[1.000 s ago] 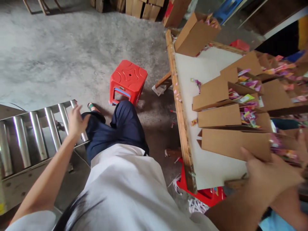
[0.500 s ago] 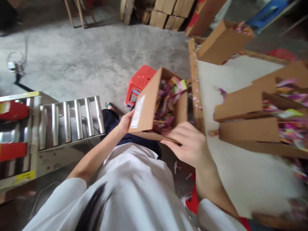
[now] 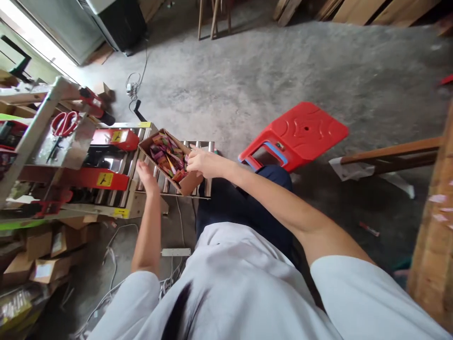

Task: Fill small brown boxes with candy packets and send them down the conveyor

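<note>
An open cardboard box (image 3: 193, 183), filled with small pink and purple wrapped packets (image 3: 168, 156), sits at an angle on the metal roller conveyor (image 3: 208, 170). My right hand (image 3: 201, 162) is closed over the rim at the box's right end, its fingertips by the packets. On the near left side, my left hand (image 3: 146, 177) is beside the box with its fingers stretched out. Whether the left fingertips touch the cardboard I cannot tell.
Left of the box, the conveyor runs into a sealing machine with red guards (image 3: 113, 180); red-handled scissors (image 3: 65, 123) lie on it. A red plastic stool (image 3: 300, 132) stands right of my legs. Cartons (image 3: 53, 269) pile up lower left. Cables (image 3: 113, 264) trail across the floor.
The box has gone left from above my lap onto the conveyor. My left hand has come off its grip and opened, while my right hand stays on the box. The view has swung left.
</note>
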Demonstrator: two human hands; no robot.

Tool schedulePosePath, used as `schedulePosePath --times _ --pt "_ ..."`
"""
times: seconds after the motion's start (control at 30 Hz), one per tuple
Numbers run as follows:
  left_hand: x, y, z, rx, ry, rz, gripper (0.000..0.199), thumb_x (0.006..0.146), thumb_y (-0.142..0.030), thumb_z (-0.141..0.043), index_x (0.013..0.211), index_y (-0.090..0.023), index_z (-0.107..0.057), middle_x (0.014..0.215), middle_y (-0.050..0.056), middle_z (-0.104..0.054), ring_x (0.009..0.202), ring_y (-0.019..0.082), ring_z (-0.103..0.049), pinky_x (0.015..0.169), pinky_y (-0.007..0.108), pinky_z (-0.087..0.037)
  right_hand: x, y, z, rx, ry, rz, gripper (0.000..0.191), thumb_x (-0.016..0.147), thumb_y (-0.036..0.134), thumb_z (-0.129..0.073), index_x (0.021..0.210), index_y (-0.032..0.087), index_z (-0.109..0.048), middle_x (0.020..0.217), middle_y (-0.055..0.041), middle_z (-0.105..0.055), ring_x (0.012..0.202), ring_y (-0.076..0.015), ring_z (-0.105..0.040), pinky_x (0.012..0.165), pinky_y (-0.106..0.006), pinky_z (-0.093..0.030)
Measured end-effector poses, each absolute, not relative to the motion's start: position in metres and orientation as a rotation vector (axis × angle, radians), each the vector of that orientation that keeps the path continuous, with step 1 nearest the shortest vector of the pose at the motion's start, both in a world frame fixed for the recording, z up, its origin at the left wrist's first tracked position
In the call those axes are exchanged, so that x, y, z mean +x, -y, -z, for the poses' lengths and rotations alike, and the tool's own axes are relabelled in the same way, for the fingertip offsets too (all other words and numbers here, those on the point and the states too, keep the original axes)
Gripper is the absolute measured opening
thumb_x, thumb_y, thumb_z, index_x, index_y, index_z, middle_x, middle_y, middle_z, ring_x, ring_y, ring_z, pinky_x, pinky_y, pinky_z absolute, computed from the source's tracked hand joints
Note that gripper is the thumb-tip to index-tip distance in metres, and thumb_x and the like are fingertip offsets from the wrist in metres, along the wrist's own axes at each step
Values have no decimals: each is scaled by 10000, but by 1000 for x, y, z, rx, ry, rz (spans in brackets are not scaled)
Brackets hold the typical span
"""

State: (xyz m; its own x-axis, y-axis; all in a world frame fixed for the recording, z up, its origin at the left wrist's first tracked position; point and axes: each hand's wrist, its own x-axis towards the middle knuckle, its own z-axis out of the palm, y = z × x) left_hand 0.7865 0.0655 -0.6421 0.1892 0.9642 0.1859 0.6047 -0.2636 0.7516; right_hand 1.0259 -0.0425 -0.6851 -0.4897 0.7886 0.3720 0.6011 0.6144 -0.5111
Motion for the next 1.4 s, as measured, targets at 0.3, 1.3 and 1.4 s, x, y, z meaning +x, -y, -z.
schedulePosePath --times 0.3,1.3,1.4 --pt "806 -109 605 2202 -1314 -961 428 890 -455 -597 1234 -204 -648 1177 89 -697 1102 212 -672 998 360 -537 956 50 660 -1275 1683 -499 621 974 375 -559 1542 203 -378 1648 -130 -263 1535 -281 -225 1239 -526 -244" --pt "830 -104 612 3014 -782 49 369 979 -390 -431 1110 -213 -727 1191 102 -704 1142 251 -589 1047 419 -429 978 37 683 -1500 1218 -806 507 944 323 -597 1425 182 -518 1284 -136 -657 1122 -309 -650 928 -435 -543" --pt "839 -115 610 2978 -605 319 357 964 -375 -445 1037 -237 -765 1185 98 -708 1134 263 -581 1049 449 -410 981 39 680 -1513 1233 -814 495 947 310 -597 1414 167 -518 1291 -145 -652 1134 -311 -644 921 -428 -541"
